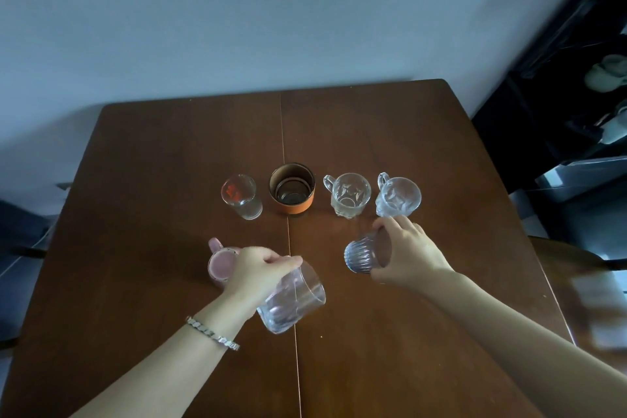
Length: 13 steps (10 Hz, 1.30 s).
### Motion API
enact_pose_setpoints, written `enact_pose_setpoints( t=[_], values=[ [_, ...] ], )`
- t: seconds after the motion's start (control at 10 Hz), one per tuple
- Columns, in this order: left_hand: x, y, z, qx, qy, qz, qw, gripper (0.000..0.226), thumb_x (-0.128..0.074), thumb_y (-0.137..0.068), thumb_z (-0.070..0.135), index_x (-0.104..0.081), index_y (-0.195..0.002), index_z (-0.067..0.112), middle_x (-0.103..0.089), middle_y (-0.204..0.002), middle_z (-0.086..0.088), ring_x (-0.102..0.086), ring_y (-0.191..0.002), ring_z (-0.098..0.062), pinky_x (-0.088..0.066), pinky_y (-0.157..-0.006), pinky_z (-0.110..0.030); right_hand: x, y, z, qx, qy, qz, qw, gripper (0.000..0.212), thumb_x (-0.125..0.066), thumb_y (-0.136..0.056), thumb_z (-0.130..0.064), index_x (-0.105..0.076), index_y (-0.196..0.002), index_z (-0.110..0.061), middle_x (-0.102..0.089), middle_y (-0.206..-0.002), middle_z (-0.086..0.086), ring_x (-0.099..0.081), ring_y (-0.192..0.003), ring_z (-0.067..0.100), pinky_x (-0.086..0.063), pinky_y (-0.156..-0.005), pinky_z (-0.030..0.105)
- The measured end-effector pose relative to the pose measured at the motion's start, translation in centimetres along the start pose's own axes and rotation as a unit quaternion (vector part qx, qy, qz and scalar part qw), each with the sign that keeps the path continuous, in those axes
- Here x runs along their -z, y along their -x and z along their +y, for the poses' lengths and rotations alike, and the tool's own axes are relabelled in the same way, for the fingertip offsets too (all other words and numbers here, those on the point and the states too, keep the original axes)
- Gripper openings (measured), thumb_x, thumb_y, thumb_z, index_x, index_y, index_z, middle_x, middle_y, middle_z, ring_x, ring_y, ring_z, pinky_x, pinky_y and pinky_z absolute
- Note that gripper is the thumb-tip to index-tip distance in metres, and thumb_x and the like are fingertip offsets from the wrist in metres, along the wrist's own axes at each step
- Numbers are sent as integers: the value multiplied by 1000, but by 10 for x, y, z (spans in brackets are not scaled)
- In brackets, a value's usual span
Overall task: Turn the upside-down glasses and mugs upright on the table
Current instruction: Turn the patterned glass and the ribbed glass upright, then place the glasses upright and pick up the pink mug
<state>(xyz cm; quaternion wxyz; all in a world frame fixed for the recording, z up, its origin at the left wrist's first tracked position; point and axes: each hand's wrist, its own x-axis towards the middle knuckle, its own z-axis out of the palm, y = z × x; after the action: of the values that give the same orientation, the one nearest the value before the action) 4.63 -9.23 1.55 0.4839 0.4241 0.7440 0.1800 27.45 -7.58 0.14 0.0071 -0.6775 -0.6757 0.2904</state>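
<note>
My left hand (258,270) grips a clear smooth tumbler (292,299), lifted and tilted on its side above the brown table (169,163). My right hand (405,253) holds a ribbed bluish glass (364,256), also tilted sideways off the table. A pink mug (220,263) stands upright just left of my left hand, partly hidden by it. In the far row stand a clear glass with red print (241,197), an orange-sleeved cup (292,188), a cut-glass mug (349,193) with its mouth up, and a second cut-glass mug (397,197) that looks upside down.
The table's centre seam (285,146) runs front to back. A pale wall lies behind the table. Dark shelving (559,95) with pale objects stands at the right. A round stool edge (576,265) shows by the right table edge.
</note>
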Motion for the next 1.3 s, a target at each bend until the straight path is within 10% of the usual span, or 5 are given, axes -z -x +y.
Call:
enact_pose_setpoints(
  t=[0.4, 0.7, 1.0, 1.1, 1.3],
  values=[
    [-12, -9, -27, 60, 136, -50, 988, 38, -42, -95, 34, -57, -68, 11, -56, -69, -3, -48, -61, -10, -38, -58, -20, -23, -36, -17, 2, 112, -22, 993, 75, -72, -68, -30, -37, -135, -26, -46, -129, 3, -44, -118, 30, -43, -97, 37],
    [-54, -38, -34, 34, 178, -71, 981, 47, -40, -96, 19, -51, -50, 12, -68, -92, -4, -59, -103, -23, -39, -99, -35, -28, -30, -12, -24, 76, 5, 997, 82, -71, -74, -30, -27, -143, -25, -36, -143, 3, -38, -130, 27, -37, -104, 36],
    [-63, -49, -46, -37, 78, -131, 988, 39, -44, -72, 52, -55, -52, 20, -69, -96, 4, -61, -101, -19, -42, -89, -26, -15, -20, -1, -21, 46, -19, 999, 88, -70, -76, -28, -19, -148, -21, -34, -148, 0, -35, -136, 21, -36, -106, 33],
    [-65, -50, -49, -54, 16, -129, 990, 40, -43, -94, 29, -52, -55, 22, -66, -98, 5, -57, -97, -10, -37, -76, -3, -12, -19, -5, -20, 63, -26, 997, 87, -69, -76, -29, -19, -147, -23, -35, -147, 2, -35, -135, 23, -36, -106, 34],
    [-62, -40, -55, -84, -37, -98, 991, 26, -46, -94, 24, -64, -105, 9, -58, -109, 1, -57, -106, -12, -38, -84, -10, -9, -8, -30, 40, 113, 6, 993, 65, -63, -82, -29, -36, -140, -22, -36, -145, 3, -31, -136, 23, -29, -110, 34]
  ],
)
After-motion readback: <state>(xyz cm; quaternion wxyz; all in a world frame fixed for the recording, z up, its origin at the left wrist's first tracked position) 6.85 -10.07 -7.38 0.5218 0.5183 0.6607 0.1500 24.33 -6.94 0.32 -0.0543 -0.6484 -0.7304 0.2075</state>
